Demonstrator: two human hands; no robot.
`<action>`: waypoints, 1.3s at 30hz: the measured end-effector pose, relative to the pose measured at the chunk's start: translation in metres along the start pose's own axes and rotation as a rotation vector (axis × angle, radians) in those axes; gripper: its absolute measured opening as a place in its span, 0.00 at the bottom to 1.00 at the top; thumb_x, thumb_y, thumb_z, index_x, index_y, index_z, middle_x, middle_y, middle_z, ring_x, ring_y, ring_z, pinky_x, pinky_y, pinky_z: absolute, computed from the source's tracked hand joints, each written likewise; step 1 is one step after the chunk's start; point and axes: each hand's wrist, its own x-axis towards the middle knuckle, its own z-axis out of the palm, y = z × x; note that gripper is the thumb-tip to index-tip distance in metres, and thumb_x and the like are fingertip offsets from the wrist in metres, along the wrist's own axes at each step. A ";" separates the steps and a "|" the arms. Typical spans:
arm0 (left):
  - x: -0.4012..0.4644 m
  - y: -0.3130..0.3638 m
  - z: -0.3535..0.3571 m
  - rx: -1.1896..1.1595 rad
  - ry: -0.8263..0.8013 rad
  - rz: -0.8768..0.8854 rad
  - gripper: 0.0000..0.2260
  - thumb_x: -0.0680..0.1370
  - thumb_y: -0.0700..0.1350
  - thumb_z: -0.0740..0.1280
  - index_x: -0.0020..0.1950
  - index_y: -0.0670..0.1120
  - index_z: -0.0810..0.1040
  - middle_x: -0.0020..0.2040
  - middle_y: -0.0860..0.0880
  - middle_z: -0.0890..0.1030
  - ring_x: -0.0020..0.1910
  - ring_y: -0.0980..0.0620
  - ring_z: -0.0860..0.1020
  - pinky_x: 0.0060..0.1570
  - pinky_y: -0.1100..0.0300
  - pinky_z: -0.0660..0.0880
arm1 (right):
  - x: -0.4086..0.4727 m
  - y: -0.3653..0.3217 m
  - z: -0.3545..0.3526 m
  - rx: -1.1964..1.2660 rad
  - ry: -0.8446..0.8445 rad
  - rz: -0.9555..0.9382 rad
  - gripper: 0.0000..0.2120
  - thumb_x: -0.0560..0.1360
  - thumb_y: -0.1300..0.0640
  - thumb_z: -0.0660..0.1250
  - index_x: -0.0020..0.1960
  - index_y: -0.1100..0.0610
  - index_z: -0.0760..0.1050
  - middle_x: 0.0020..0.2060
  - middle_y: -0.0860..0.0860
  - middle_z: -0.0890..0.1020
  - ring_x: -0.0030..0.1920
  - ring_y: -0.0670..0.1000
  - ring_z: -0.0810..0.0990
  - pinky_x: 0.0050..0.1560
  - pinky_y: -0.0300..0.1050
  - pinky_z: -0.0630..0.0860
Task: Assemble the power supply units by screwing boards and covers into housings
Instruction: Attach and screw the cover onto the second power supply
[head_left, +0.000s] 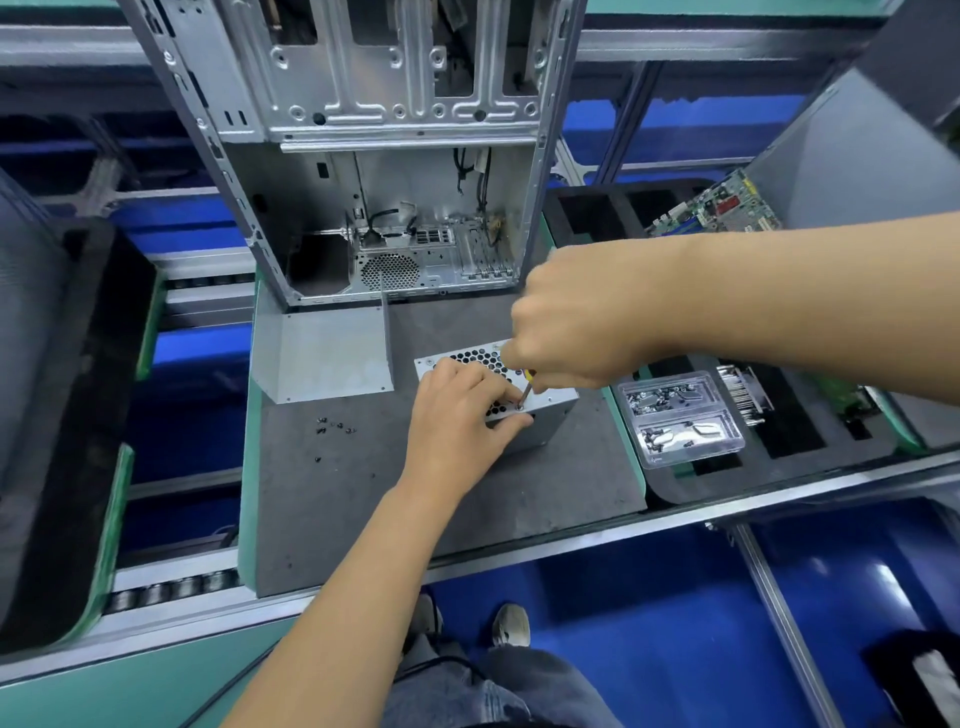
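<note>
Steel cover (457, 358) screw going in: your right hand (576, 322) grips the screwdriver (525, 392), left hand (460, 415) pinches the housing (545, 421) (near corner); next, keep the tip seated.

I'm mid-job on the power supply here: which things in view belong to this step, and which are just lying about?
In use:
power supply unit, held by the left hand
screwdriver, in the right hand
loose screws
clear screw box
loose metal cover

Lying about:
computer case
circuit board
foam tray
</note>
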 end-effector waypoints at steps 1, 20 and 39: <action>0.000 0.000 0.000 -0.003 0.006 0.005 0.11 0.67 0.47 0.81 0.41 0.47 0.82 0.41 0.53 0.80 0.43 0.48 0.69 0.47 0.53 0.69 | 0.002 -0.003 -0.001 0.001 0.006 0.014 0.12 0.82 0.49 0.55 0.43 0.54 0.65 0.30 0.50 0.58 0.27 0.52 0.59 0.33 0.46 0.64; 0.006 -0.004 -0.005 0.023 -0.100 -0.010 0.21 0.68 0.50 0.80 0.57 0.45 0.82 0.49 0.48 0.77 0.52 0.46 0.71 0.55 0.61 0.63 | 0.009 -0.006 0.003 0.167 -0.020 0.246 0.12 0.81 0.47 0.61 0.56 0.55 0.74 0.36 0.52 0.65 0.40 0.57 0.68 0.38 0.48 0.68; 0.028 -0.005 -0.016 0.503 -0.246 0.108 0.41 0.59 0.67 0.70 0.66 0.46 0.72 0.55 0.49 0.73 0.52 0.43 0.71 0.49 0.50 0.64 | -0.061 0.021 0.154 2.174 0.075 0.847 0.22 0.81 0.43 0.60 0.52 0.61 0.81 0.26 0.48 0.69 0.24 0.46 0.62 0.26 0.38 0.59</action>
